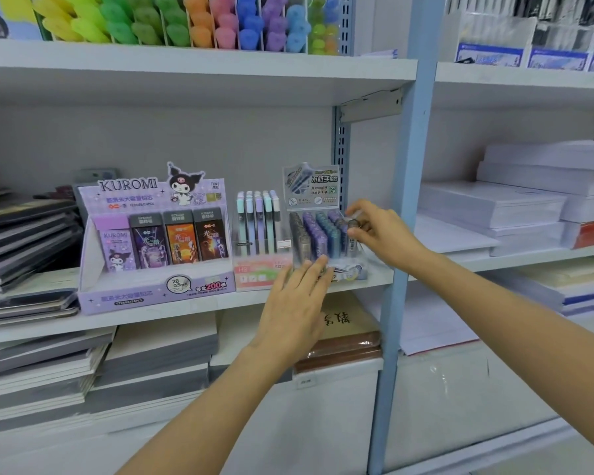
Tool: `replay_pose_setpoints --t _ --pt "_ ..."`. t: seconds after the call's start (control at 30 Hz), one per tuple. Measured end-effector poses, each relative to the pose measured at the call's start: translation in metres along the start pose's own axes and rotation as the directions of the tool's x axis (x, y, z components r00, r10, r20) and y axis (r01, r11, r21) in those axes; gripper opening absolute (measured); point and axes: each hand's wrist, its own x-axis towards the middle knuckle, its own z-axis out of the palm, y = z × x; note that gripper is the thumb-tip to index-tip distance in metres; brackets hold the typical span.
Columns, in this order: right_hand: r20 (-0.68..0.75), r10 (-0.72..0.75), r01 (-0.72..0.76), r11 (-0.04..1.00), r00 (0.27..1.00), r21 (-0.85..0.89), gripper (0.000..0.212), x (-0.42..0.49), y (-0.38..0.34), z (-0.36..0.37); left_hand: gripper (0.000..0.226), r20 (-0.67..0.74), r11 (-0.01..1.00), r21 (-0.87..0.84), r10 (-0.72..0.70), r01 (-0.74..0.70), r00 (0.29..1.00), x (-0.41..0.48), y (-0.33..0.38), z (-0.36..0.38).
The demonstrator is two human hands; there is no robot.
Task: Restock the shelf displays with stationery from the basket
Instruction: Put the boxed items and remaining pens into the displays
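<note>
Nearest, the left hand (297,303) lies flat, fingers straight, against the front of the clear display box (355,271) on the shelf (186,307), apparently steadying it. Beyond, the right hand (379,236) holds a small lead tube (352,223) in a fingertip grip over the box's right-hand row. The tube looks light, stiff and slick, so it is probably best held near its cap.

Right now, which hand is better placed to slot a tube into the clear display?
Right: the right hand pinches a tube above the clear display's right column; the left hand lies flat against its front.
</note>
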Motion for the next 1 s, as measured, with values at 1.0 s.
replay_pose_setpoints --t 1.0 --pt "0.688 -0.313 0.129 0.943 0.655 0.307 0.015 -0.177 -0.081 0.221 0.038 0.259 0.842 -0.271 -0.403 0.467 0.878 -0.279 -0.031 0.12"
